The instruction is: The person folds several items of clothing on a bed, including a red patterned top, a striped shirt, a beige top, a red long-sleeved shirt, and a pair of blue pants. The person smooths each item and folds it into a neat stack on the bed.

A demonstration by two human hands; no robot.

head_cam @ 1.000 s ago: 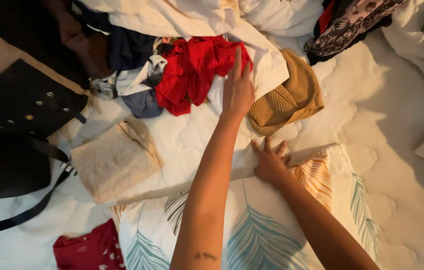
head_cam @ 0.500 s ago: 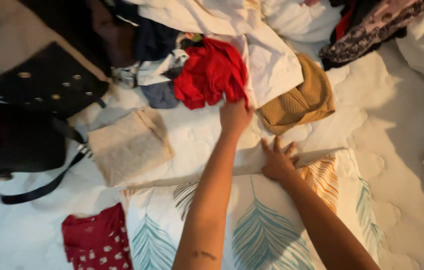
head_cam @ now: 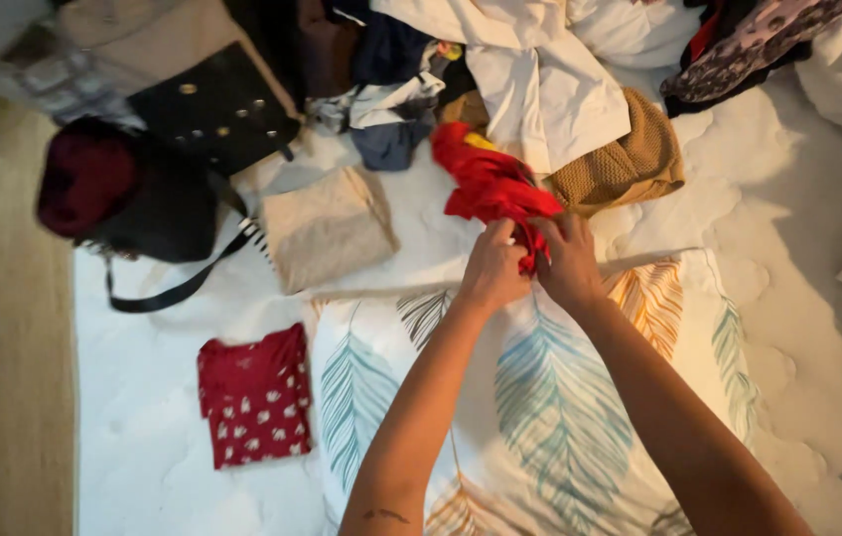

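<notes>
Red garment (head_cam: 486,184) bunched up and lifted over the white mattress (head_cam: 759,228), just above the feather-print cloth (head_cam: 540,397). Gripped at its lower edge by both hands: left hand (head_cam: 493,270) closed on the fabric, right hand (head_cam: 568,260) pinching it right alongside. Mustard knit (head_cam: 630,159) and white shirt (head_cam: 540,89) just behind. Folded beige piece (head_cam: 327,228) to the left, red printed top (head_cam: 254,395) lower left, black bag (head_cam: 158,203) at the mattress edge.
</notes>
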